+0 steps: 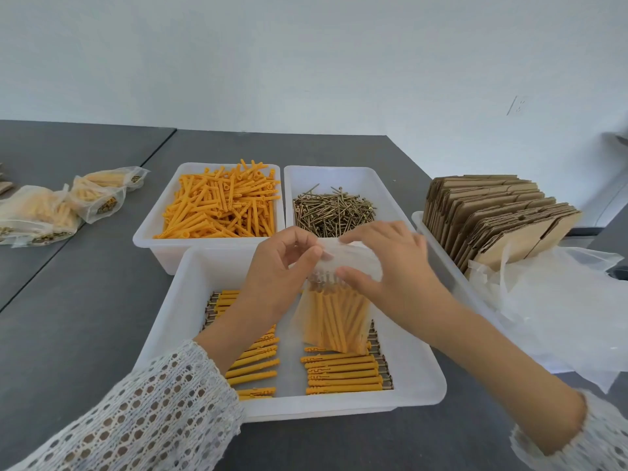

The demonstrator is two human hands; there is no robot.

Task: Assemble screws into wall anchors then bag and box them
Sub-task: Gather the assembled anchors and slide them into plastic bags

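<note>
A clear plastic bag [334,317] filled with orange anchors that have screws in them stands upright over the near white tray [176,317]. My left hand [278,270] pinches the bag's top edge on the left. My right hand [384,263] pinches the same top edge on the right. Rows of assembled anchors [343,372] lie flat in the tray below. Behind it, one white tray holds loose orange anchors [221,205] and another holds loose brass screws [334,210].
Filled bags [68,205] lie on the grey table at far left. A white bin with flat cardboard boxes [492,215] stands at the right, with a heap of empty clear bags [557,300] in front of it.
</note>
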